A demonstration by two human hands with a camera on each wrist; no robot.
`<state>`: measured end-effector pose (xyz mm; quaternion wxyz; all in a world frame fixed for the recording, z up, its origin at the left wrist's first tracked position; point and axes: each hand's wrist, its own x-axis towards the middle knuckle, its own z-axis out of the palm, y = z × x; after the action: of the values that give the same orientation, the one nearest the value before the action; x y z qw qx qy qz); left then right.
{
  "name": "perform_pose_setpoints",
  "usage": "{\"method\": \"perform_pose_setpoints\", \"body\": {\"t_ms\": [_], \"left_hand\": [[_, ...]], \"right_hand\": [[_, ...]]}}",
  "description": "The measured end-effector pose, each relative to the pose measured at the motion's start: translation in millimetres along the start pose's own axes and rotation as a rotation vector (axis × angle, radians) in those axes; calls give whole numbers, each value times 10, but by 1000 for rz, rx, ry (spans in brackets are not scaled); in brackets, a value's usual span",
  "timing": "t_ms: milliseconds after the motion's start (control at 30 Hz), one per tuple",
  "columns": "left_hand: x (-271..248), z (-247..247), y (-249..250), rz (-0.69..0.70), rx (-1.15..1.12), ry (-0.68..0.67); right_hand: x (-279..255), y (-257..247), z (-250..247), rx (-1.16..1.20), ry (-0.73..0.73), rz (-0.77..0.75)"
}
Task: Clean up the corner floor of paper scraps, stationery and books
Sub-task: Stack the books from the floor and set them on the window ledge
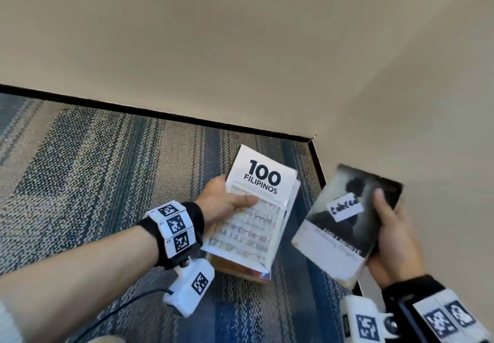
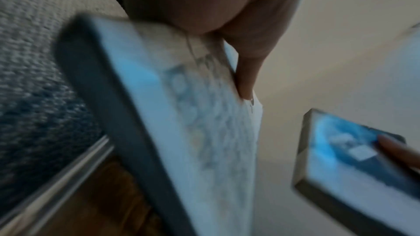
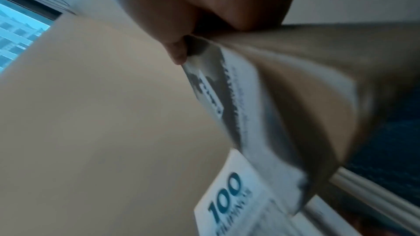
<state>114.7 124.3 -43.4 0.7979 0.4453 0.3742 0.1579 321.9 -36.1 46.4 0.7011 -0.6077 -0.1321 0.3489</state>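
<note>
My left hand [image 1: 227, 206] grips a white book [image 1: 256, 209] titled "100 Filipinos", thumb across its cover, lifted above the carpet in the room corner. The same white book [image 2: 204, 132] fills the left wrist view, blurred, and shows as a white book [image 3: 229, 202] low in the right wrist view. My right hand [image 1: 387, 227] holds a dark grey-and-black paperback [image 1: 347, 222] with a white label, thumb on the cover, fingers behind. That paperback [image 3: 250, 114] appears edge-on in the right wrist view and as a paperback [image 2: 354, 164] at the lower right of the left wrist view.
Another book [image 1: 240, 267] with brownish edges lies on the striped blue-grey carpet [image 1: 107, 169] under the white one. Beige walls [image 1: 240, 35] with a black baseboard [image 1: 187, 118] meet at the corner just behind both books. A window [image 3: 18, 33] shows far left.
</note>
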Motion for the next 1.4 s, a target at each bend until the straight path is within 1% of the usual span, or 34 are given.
{"method": "perform_pose_setpoints", "body": {"t_ms": [67,133,200,233,300,367,433,500,533,600,667,767,833,867,1000,1067,1267,1400], "left_hand": [[-21,-36,-46,13,45,49],[-71,-17,-67,15,45,28],[-89,35,-98,9,22,4],[-109,84,-87,14,7,16],[-131,194,-81,23,23,65],[-176,304,-72,82,60,55],[-281,419,-51,182,112,10],[-346,488,-72,267,220,-16],[-358,486,-88,302,260,-27],[-313,435,-103,355,258,-77],[-263,372,-82,419,280,-116],[-187,287,-96,527,332,-107],[-123,222,-158,536,380,-112],[-96,188,-201,528,408,-126],[-2,81,-361,452,509,-134],[30,78,-376,450,544,-132],[87,87,-299,471,508,-118],[127,53,-282,439,609,-95]], "right_hand": [[23,-69,38,20,-1,36],[4,-34,143,19,-43,144],[-49,91,263,12,-105,266],[-80,191,313,14,-124,303],[-120,402,364,-3,-136,331],[-140,567,369,-53,-107,281],[-156,650,350,-101,-123,232],[-183,647,316,-147,-149,170],[-190,637,292,-155,-186,129],[-206,595,245,-183,-265,39],[-220,538,194,-255,-290,-54],[-247,495,198,-372,-303,-142],[-228,586,178,-395,-307,-156],[-208,662,158,-414,-316,-138],[-132,902,27,-457,-401,48],[-84,920,3,-455,-396,78],[18,849,78,-466,-408,-17],[-41,852,79,-560,-366,-129]]}}
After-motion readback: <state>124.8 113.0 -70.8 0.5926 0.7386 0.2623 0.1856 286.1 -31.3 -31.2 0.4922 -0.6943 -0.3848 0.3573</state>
